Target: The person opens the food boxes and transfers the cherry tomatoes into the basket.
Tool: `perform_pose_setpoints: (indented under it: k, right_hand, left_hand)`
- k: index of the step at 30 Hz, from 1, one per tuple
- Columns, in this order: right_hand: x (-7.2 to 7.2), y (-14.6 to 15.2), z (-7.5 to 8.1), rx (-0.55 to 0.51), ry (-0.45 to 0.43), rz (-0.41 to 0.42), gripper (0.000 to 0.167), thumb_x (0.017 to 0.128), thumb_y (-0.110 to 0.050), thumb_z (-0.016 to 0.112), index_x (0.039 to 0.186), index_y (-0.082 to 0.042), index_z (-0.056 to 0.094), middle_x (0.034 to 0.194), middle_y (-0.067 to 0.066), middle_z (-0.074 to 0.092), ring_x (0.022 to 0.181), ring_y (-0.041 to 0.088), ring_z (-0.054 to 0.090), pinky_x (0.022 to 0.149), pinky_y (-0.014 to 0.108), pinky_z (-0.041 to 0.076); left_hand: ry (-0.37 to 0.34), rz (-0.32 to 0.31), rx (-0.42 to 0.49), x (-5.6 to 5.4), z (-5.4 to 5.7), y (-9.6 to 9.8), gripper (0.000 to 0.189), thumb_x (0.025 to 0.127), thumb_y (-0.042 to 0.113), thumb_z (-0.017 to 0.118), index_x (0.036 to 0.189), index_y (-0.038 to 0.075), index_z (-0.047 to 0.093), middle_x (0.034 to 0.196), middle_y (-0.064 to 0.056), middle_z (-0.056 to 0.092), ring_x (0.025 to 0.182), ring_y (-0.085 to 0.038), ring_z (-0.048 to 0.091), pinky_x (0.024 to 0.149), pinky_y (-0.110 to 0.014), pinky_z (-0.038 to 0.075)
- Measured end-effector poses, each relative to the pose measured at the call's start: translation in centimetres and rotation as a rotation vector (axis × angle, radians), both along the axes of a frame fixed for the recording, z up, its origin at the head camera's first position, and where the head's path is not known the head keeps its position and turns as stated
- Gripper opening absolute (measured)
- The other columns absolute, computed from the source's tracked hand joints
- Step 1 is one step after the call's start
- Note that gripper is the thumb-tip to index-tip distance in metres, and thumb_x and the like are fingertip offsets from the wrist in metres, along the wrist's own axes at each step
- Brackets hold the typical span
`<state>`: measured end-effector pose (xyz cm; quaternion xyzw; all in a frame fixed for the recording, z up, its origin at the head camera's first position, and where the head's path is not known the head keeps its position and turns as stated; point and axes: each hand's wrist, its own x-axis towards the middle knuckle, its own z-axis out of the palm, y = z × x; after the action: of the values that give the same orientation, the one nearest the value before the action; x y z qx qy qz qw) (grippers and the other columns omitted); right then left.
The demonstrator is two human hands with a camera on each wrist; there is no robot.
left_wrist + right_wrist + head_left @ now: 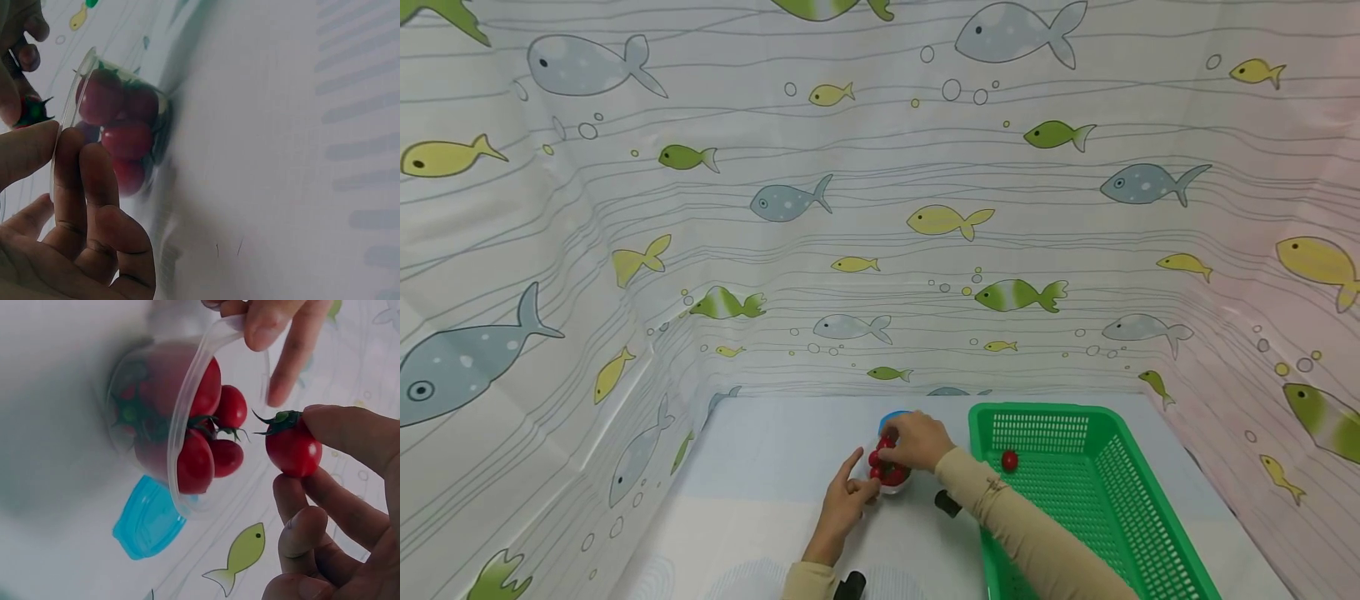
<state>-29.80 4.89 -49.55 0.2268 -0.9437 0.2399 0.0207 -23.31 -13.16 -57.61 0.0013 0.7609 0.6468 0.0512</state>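
A clear plastic tub (181, 447) full of cherry tomatoes (195, 461) with green stems stands on the white table. My left hand (842, 504) pinches the tub's rim between thumb and fingers, as the left wrist view shows. Above the tub's mouth, my right hand (921, 442) holds one red cherry tomato (294, 450) between thumb and fingertips, its green stem turned toward the tub. In the right wrist view this tomato is apart from those inside. The head view hides part of the tub behind the right hand.
A green plastic basket (1105, 410) stands on the right, with a single cherry tomato (1010, 460) in it. Just behind the tub lies a blue object (150, 515), perhaps a lid. Fish-patterned sheeting (880, 292) walls the table's back and sides.
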Motion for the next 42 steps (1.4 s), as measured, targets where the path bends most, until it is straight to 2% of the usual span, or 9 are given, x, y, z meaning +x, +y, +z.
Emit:
perform_pose_setpoints:
  k: [7, 17, 24, 28, 34, 37, 42]
  right_hand:
    - [-0.1, 1.3, 1.4, -0.046, -0.027, -0.005, 0.028, 0.086, -0.036, 0.081, 0.105, -0.017, 0.076, 0.093, -0.006, 0.073, 0.085, 0.011, 0.065, 0.071, 0.033, 0.056]
    - [0.5, 4.5, 2.9, -0.106, 0.075, -0.006, 0.025, 0.087, -0.032, 0.08, 0.105, -0.016, 0.076, 0.093, -0.006, 0.072, 0.086, 0.013, 0.064, 0.07, 0.034, 0.054]
    - [1.1, 6.5, 3.8, -0.095, 0.125, -0.047, 0.026, 0.086, -0.034, 0.082, 0.104, -0.017, 0.077, 0.092, -0.007, 0.072, 0.087, 0.01, 0.064, 0.072, 0.034, 0.053]
    - [1.5, 7.8, 4.0, -0.085, 0.131, -0.063, 0.026, 0.084, -0.033, 0.083, 0.104, -0.017, 0.076, 0.09, -0.009, 0.071, 0.084, 0.009, 0.063, 0.068, 0.033, 0.052]
    - [2.2, 10.3, 4.3, -0.034, 0.144, -0.071, 0.027, 0.085, -0.034, 0.082, 0.104, -0.016, 0.076, 0.09, -0.01, 0.069, 0.083, 0.009, 0.062, 0.063, 0.03, 0.05]
    - [2.6, 11.6, 4.3, -0.022, 0.147, -0.087, 0.028, 0.085, -0.034, 0.082, 0.106, -0.016, 0.076, 0.092, -0.009, 0.07, 0.086, 0.012, 0.063, 0.061, 0.03, 0.05]
    - [3.0, 14.0, 3.9, -0.015, 0.167, -0.097, 0.028, 0.086, -0.034, 0.081, 0.107, -0.017, 0.075, 0.096, -0.007, 0.07, 0.087, 0.014, 0.065, 0.059, 0.032, 0.05]
  left_hand:
    - [0.016, -0.007, -0.008, -0.2, -0.3, 0.0, 0.07, 0.1, 0.023, 0.066, 0.159, 0.007, 0.03, 0.092, -0.021, 0.071, 0.084, -0.028, 0.066, 0.058, -0.028, 0.043]
    - [-0.004, 0.002, -0.007, -0.3, -0.4, 0.0, 0.07, 0.099, 0.023, 0.067, 0.159, 0.01, 0.032, 0.091, -0.021, 0.07, 0.08, -0.022, 0.064, 0.058, -0.027, 0.043]
    - [-0.006, 0.007, -0.014, -0.3, -0.3, 0.0, 0.07, 0.1, 0.022, 0.066, 0.159, 0.009, 0.031, 0.092, -0.021, 0.069, 0.081, -0.021, 0.064, 0.059, -0.028, 0.043]
    - [-0.009, 0.003, -0.016, -0.4, -0.5, 0.0, 0.069, 0.1, 0.019, 0.065, 0.158, 0.005, 0.03, 0.092, -0.025, 0.068, 0.082, -0.026, 0.065, 0.058, -0.028, 0.043]
    - [-0.016, 0.011, -0.003, -0.5, -0.4, 0.0, 0.069, 0.1, 0.021, 0.066, 0.159, 0.008, 0.031, 0.092, -0.024, 0.069, 0.081, -0.025, 0.065, 0.055, -0.026, 0.041]
    - [-0.03, 0.017, 0.001, 0.0, 0.5, 0.2, 0.068, 0.1, 0.02, 0.065, 0.158, 0.007, 0.032, 0.094, -0.027, 0.068, 0.082, -0.028, 0.066, 0.055, -0.027, 0.042]
    - [-0.041, 0.011, 0.025, 1.3, 3.0, 0.4, 0.069, 0.098, 0.022, 0.068, 0.157, 0.006, 0.035, 0.097, -0.029, 0.068, 0.085, -0.033, 0.066, 0.058, -0.029, 0.044]
